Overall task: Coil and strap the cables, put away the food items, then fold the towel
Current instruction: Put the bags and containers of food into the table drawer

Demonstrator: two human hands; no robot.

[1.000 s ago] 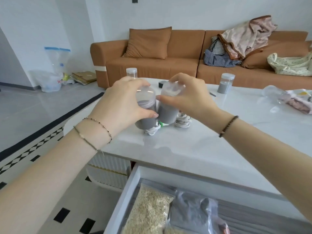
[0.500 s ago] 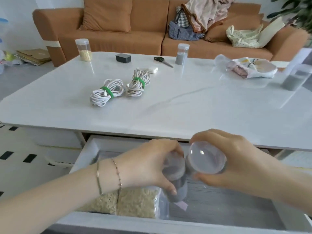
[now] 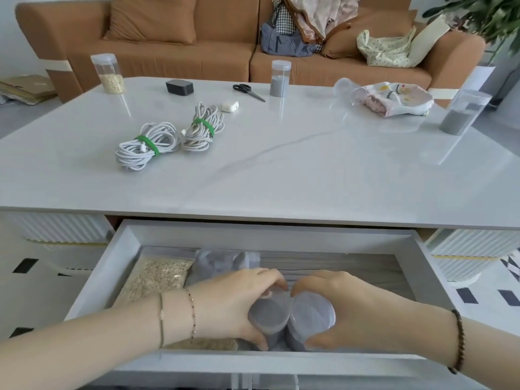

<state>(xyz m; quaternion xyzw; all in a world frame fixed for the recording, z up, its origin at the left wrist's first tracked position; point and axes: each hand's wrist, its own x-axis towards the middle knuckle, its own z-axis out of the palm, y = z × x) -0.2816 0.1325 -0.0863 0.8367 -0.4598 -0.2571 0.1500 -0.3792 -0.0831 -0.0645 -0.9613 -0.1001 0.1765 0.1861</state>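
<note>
**Both hands down in the drawer, one jar in each**

My left fingers [image 3: 271, 278] curl over the far side of the left jar [image 3: 267, 316], and the thumb hooks its near side, so the grip wraps the body just under the lid. My right fingers [image 3: 308, 280] arch over the right jar [image 3: 312, 313] the same way, with the thumb closing in from below. Each jar is clear, holds grey powder and shows me its lid. The two stand side by side and seem to touch, low inside the drawer [image 3: 281, 361], close to its front wall and about mid-width. I cannot tell whether their bases rest on the drawer floor.

The left hand [image 3: 233, 302] is palm down with its knuckles up, and two thin bracelets sit on the wrist. That forearm comes in over the drawer's front left corner. The right hand [image 3: 357, 308] mirrors it and wears a dark bead bracelet. Its forearm crosses the front right of the rim.

An oat bag [image 3: 157, 277] lies flat in the drawer's left part. A grey bag [image 3: 222, 260] lies beside it toward the back, just beyond my left fingers.

The table [image 3: 281, 170] spreads above and behind the drawer. Two coiled cables [image 3: 146, 146] lie on it, each bound with a green strap, beyond the drawer's left half. The towel [image 3: 394, 98] lies bunched far beyond the right half. Three more jars stand well past the drawer: an oat jar [image 3: 108, 74] back left, a grey jar [image 3: 280, 78] at the middle back, and a tall jar [image 3: 464, 112] at the far right.
</note>
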